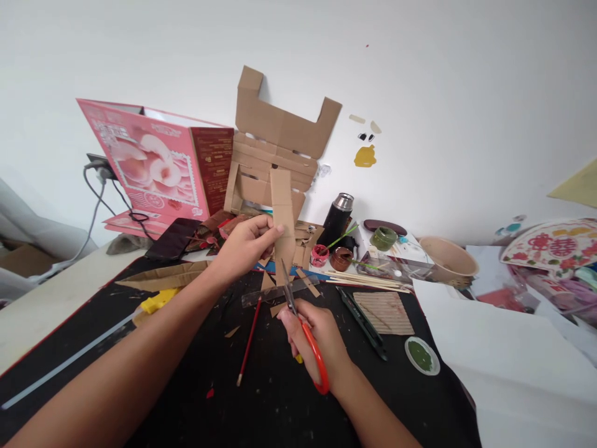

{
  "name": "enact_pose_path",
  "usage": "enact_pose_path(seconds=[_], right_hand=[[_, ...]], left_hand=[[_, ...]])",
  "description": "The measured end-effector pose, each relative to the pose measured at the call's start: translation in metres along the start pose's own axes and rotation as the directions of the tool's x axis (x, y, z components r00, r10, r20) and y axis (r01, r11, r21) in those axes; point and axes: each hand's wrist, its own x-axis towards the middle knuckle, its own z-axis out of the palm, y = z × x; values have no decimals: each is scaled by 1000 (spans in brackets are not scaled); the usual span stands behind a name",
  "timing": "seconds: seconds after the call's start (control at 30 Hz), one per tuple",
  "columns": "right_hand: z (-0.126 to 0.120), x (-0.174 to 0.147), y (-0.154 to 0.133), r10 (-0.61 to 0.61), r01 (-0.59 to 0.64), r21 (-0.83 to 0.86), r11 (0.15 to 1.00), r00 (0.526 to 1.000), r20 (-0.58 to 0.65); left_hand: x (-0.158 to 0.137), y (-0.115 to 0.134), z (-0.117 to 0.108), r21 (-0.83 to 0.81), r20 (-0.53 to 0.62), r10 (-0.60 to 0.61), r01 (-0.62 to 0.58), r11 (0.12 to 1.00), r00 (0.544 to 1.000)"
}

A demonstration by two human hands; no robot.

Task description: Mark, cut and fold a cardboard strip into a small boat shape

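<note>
My left hand [249, 244] pinches a long strip of brown cardboard [282, 199] by its left edge, thumb in front, and the strip stands upright. Orange-handled scissors [318, 364] are in my right hand [319, 336], with the fingers closed around the handles. Their metal blades point up to the lower end of the strip; whether they are cutting into it I cannot tell. Below on the black mat [280, 410] lie a red pencil [250, 342], a clear ruler [261, 296] and several cardboard scraps [232, 331].
Behind stand a pink box [153, 162] and a cut-out cardboard sheet [284, 127] against the wall. To the right are a black thermos [336, 221], paint jars [342, 259], a dark green cutter [361, 320], corrugated cardboard [385, 313] and a lid of green paint [422, 356]. A glue gun [158, 302] lies left.
</note>
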Motion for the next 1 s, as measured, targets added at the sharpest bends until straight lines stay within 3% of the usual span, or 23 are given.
enact_pose_path(seconds=[0.53,1.0], right_hand=[[-1,0,-2,64,-62,-67,996,998,29],[2,-4,-9,90,-91,-75,993,996,-17]], left_hand=[[0,1,1,-56,-16,-12,11,998,1000],[0,2,1,-21,-29,-1,1,1000,1000]])
